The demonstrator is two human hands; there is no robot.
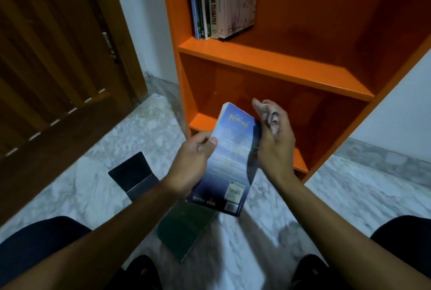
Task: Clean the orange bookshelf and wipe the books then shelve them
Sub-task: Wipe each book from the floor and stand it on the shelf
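My left hand grips a blue paperback by its left edge, back cover up, in front of the orange bookshelf. Against the book's right edge, my right hand holds a small crumpled cloth between its fingers. Several books stand upright at the left of the upper shelf. On the floor below my arms lie a dark book and a green book. The bookshelf's lower compartment behind the paperback holds nothing visible.
A brown wooden door fills the left side. The floor is pale marble. My knees in dark trousers show at both lower corners, and my feet at the bottom edge. White wall flanks the bookshelf.
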